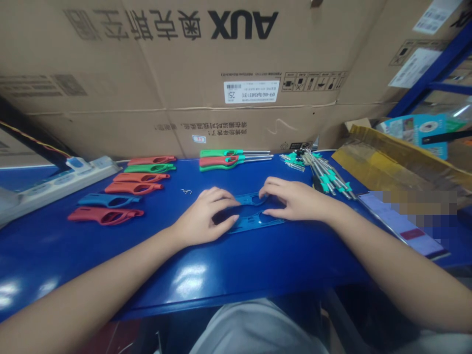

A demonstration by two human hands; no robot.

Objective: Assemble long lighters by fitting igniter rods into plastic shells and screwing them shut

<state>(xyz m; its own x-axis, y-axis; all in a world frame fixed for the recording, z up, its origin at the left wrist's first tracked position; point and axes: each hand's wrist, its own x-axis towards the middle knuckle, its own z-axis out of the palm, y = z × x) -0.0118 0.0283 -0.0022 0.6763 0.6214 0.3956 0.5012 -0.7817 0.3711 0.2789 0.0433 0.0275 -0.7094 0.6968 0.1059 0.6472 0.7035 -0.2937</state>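
Observation:
Two blue lighter casing halves lie side by side on the blue table, with finger-hole openings toward the right. My left hand (pixel 204 216) is at their left ends, its fingers curled over the far half (pixel 249 199) and its thumb at the near half (pixel 250 222). At the right ends, my right hand (pixel 295 200) has its fingers bent onto the far half and its thumb on the near one. A gap separates the halves. Inner details of the casings are partly covered by my fingers.
Red, orange, green and blue casing halves (pixel 106 215) line the left side by a power strip (pixel 55 189). Assembled lighters (pixel 221 161) lie behind my hands. Metal lighter tubes (pixel 328 174), a taped carton (pixel 401 152) and a phone-like slab (pixel 401 221) are on the right.

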